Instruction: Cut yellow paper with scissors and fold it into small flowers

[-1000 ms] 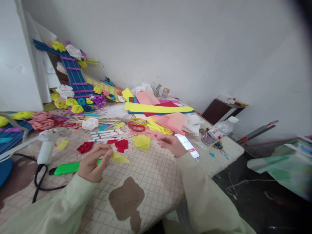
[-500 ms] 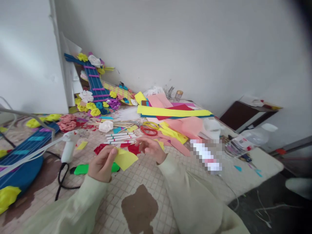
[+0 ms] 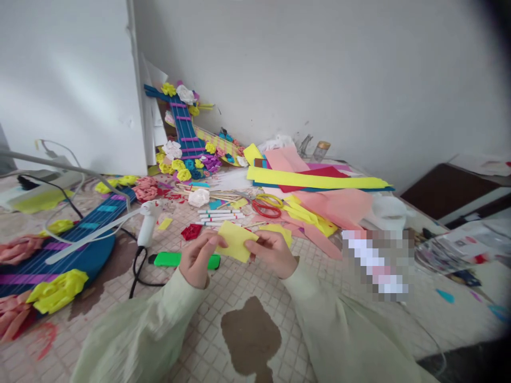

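Observation:
A small yellow paper piece [image 3: 237, 242] is stretched between my two hands above the table. My left hand [image 3: 198, 259] pinches its left edge between thumb and fingers. At the opposite edge, my right hand [image 3: 274, 251] grips the paper the same way. Behind the right hand lies another yellow paper piece [image 3: 284, 231]. A green box cutter [image 3: 171, 259] rests on the table just left of and partly behind my left hand. Beyond the hands are several white markers [image 3: 219, 215] and a crumpled red paper piece [image 3: 191, 232].
A white glue gun [image 3: 147, 229] with a black cord stands left, beside a blue guitar-shaped craft [image 3: 93, 244]. A second decorated guitar [image 3: 186, 130] leans at the back. Red-handled scissors [image 3: 266, 208], coloured paper strips [image 3: 315, 180] and a plastic bottle [image 3: 451, 247] lie further off.
My right hand has closed on the yellow paper's right edge; before, it was apart from it. The paper is now held in both hands. The view has swung left.

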`<state>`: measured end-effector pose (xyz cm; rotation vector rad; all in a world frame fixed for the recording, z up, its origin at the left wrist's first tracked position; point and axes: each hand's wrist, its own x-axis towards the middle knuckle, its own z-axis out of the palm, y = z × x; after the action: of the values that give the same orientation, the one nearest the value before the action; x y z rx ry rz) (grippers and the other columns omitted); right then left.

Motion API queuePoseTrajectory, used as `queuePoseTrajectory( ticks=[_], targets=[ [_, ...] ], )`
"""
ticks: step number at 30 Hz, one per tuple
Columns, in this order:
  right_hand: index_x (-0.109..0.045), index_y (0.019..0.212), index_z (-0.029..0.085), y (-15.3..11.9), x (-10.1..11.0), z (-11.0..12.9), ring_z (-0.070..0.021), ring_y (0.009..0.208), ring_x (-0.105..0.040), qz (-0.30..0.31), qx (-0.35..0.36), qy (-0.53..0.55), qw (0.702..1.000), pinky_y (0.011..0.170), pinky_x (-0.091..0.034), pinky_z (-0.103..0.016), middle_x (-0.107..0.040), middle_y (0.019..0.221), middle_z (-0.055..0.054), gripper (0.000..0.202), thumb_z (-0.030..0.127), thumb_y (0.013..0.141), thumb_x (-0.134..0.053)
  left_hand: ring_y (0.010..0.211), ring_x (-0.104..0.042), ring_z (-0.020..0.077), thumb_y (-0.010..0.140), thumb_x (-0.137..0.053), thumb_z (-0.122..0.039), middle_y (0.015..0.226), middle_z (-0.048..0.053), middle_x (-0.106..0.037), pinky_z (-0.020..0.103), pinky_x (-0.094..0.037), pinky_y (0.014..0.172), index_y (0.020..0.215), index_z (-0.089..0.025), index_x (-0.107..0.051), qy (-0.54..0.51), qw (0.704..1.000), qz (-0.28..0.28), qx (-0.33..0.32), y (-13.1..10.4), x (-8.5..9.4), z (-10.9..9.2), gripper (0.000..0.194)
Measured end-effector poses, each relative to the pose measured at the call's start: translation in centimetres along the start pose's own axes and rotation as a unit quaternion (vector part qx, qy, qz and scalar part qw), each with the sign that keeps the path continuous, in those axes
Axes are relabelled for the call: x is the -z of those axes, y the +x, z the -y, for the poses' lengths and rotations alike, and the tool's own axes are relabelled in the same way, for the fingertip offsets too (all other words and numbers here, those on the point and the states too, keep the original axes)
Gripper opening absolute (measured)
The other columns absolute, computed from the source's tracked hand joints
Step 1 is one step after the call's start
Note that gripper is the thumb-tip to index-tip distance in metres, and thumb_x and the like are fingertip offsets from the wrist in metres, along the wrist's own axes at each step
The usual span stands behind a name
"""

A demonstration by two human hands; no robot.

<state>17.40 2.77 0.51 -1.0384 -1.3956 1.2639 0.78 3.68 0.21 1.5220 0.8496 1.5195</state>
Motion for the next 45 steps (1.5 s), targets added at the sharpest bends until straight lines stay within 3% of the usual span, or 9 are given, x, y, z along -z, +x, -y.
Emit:
queuePoseTrajectory(
  ticks=[5,9,13,18,21,26,31,38,45],
  targets=[
    [-0.058,0.063,0.014,0.0,0.5,0.1,-0.0074,0.044,-0.046,0.012,0.019,0.054,0.998,0.041,-0.037,-0.019,-0.05,0.051,0.003,0.018,0.032,0.065,-0.061,0.062,-0.05,0.0129,0.063,-0.06,-0.032,0.069,0.002,-0.054,0.024,-0.039,0.054,0.08,-0.015,-0.051,-0.134,0.985,-0.027,0.108,-0.2,-0.3,0.2,0.025],
    [-0.06,0.07,0.014,-0.2,0.5,0.2,-0.0065,0.043,-0.043,0.017,0.011,0.044,0.999,0.04,-0.035,-0.019,-0.049,0.051,0.003,0.018,0.031,0.064,-0.062,0.064,-0.052,0.013,0.062,-0.061,-0.031,0.069,0.003,-0.057,0.024,-0.041,0.056,0.087,-0.013,-0.055,-0.116,0.979,0.01,0.167,-0.3,-0.7,-0.1,0.031],
    [-0.059,0.067,0.013,-0.1,0.7,0.1,-0.0039,0.04,-0.033,0.007,0.004,0.026,1.0,0.037,-0.023,-0.017,-0.04,0.046,0.006,0.017,0.031,0.064,-0.061,0.056,-0.049,0.0079,0.062,-0.063,-0.026,0.064,0.0,-0.055,0.019,-0.038,0.05,0.076,-0.014,-0.057,-0.104,0.982,-0.047,0.148,-0.4,-1.0,-0.7,0.02],
    [-0.052,0.058,0.013,-0.2,0.9,0.3,-0.0021,0.034,-0.028,-0.035,-0.01,0.023,0.999,0.033,-0.019,-0.016,-0.035,0.039,0.008,0.022,0.032,0.066,-0.061,0.054,-0.047,0.0058,0.062,-0.063,-0.023,0.06,-0.003,-0.051,0.016,-0.037,0.049,0.084,-0.015,-0.056,-0.098,0.986,-0.061,0.119,-0.3,-1.1,-0.7,0.024],
    [-0.052,0.059,0.014,-0.5,0.7,0.7,-0.0026,0.026,-0.031,-0.054,-0.024,0.004,0.998,0.027,-0.021,-0.015,-0.043,0.035,0.007,0.024,0.035,0.069,-0.057,0.058,-0.048,0.0072,0.064,-0.061,-0.023,0.064,-0.002,-0.051,0.017,-0.039,0.051,0.088,-0.016,-0.058,-0.056,0.993,-0.057,0.083,-0.2,-0.9,-0.5,0.025],
    [-0.062,0.074,0.012,-0.8,0.4,1.4,-0.0043,0.024,-0.042,-0.086,0.015,-0.029,0.996,0.023,-0.03,-0.015,-0.063,0.052,-0.002,0.023,0.033,0.07,-0.056,0.058,-0.049,0.0096,0.064,-0.061,-0.021,0.065,0.002,-0.054,0.021,-0.041,0.05,0.07,-0.015,-0.062,0.066,0.997,-0.038,0.003,-0.1,-0.3,-0.4,0.009],
    [-0.066,0.083,0.017,-1.2,0.4,1.0,-0.0041,0.023,-0.041,-0.092,0.053,-0.041,0.993,0.021,-0.031,-0.016,-0.066,0.059,-0.003,0.02,0.029,0.07,-0.057,0.038,-0.051,0.009,0.071,-0.055,-0.024,0.045,-0.005,-0.05,0.02,-0.042,0.04,0.08,-0.014,-0.054,-0.044,0.996,-0.023,0.068,-0.8,-0.9,-1.6,0.013],
    [-0.068,0.076,0.021,-1.3,0.6,0.4,-0.0078,0.027,-0.048,-0.11,0.129,-0.044,0.985,0.023,-0.033,-0.018,-0.062,0.055,0.001,0.013,0.019,0.068,-0.058,0.056,-0.058,0.0112,0.063,-0.063,-0.02,0.075,0.005,-0.059,0.021,-0.046,0.047,0.077,-0.014,-0.057,-0.088,0.994,-0.032,0.05,-1.2,-1.0,-1.1,0.016],
    [-0.067,0.076,0.022,-1.1,0.7,0.9,-0.0085,0.036,-0.053,-0.075,0.178,-0.046,0.98,0.034,-0.043,-0.023,-0.062,0.065,-0.001,0.012,0.019,0.068,-0.06,0.07,-0.056,0.0135,0.059,-0.065,-0.016,0.074,0.005,-0.061,0.022,-0.047,0.058,0.069,-0.016,-0.063,-0.026,0.999,-0.036,-0.01,-1.0,-0.8,-0.5,0.011]
  ],
)
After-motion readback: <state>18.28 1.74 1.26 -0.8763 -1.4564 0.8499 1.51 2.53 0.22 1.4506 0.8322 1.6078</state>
